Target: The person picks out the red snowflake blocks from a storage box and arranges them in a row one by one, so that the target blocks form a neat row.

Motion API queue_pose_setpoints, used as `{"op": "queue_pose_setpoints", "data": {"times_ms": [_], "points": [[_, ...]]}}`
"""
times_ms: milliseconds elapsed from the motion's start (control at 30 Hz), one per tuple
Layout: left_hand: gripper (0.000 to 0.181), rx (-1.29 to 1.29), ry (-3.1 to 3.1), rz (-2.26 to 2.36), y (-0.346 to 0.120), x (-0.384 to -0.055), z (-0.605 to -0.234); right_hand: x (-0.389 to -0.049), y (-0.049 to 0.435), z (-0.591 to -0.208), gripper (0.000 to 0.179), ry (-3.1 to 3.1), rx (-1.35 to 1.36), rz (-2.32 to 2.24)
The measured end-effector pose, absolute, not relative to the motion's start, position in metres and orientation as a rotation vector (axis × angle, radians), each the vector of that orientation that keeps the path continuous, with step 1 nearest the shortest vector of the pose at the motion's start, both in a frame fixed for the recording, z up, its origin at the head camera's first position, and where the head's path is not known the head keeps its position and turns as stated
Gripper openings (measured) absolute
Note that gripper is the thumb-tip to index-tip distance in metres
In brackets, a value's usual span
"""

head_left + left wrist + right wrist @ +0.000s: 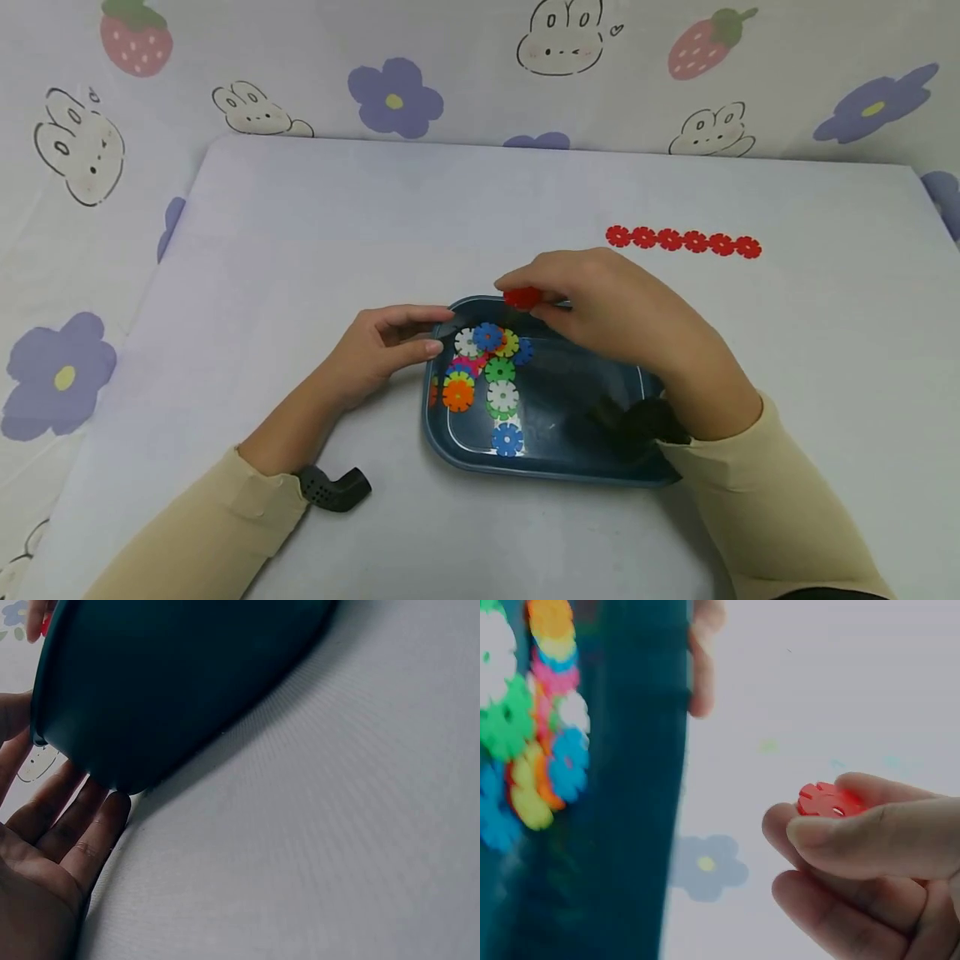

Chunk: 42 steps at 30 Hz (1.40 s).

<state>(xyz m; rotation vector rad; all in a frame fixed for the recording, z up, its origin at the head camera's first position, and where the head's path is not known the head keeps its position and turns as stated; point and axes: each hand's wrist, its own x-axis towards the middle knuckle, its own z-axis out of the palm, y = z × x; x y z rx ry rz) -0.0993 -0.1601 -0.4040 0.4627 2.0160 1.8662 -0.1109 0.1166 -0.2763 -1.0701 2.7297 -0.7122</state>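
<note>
My right hand [600, 304] pinches a red flower-shaped notched disc [829, 800] between thumb and fingers, above the far rim of a dark blue tray [577, 400]. At the tray's left end, my left hand [382, 354] holds the edge, its thumb at the rim and other fingers [94, 844] against the outer wall. Loose notched discs in several colours lie in the tray's left part, among them an orange disc [458, 395], a white disc [502, 395] and a blue disc [507, 439]. Beyond the right hand lies a straight row of red discs [682, 241].
A white table [360, 217] carries everything. Behind it hangs a cloth [465, 50] printed with rabbits, strawberries and purple flowers. A black wrist device [336, 490] sticks out at the left cuff, and part of another dark device [652, 421] hangs over the tray's right end.
</note>
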Motion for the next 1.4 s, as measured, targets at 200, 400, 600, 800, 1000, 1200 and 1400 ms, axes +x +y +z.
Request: {"op": "queue_pose_setpoints", "data": {"times_ms": [200,400,600,800,1000,1200,1400], "points": [[0.036,0.477,2.031,1.862,-0.16,-0.1,-0.403,-0.112,0.139,-0.261,0.046,2.826,-0.985,-0.792],[0.037,0.469,2.019,1.868,-0.16,-0.1,-0.403,-0.123,0.175,-0.258,0.045,2.99,-0.791,-0.853],[0.037,0.466,2.017,1.865,-0.159,-0.1,-0.401,-0.149,0.231,-0.27,0.045,3.075,-0.361,-0.897],[0.037,0.454,2.034,1.841,-0.158,-0.1,-0.4,-0.175,0.289,-0.297,0.06,3.033,0.167,-0.816],[0.037,0.443,2.033,1.844,-0.159,-0.098,-0.401,-0.184,0.332,-0.333,0.069,2.881,0.488,-0.844],[0.037,0.436,2.036,1.845,-0.159,-0.097,-0.4,-0.187,0.361,-0.364,0.069,2.788,0.637,-0.909],[0.038,0.438,2.034,1.847,-0.158,-0.098,-0.401,-0.188,0.373,-0.381,0.068,2.742,0.728,-0.939]]}}
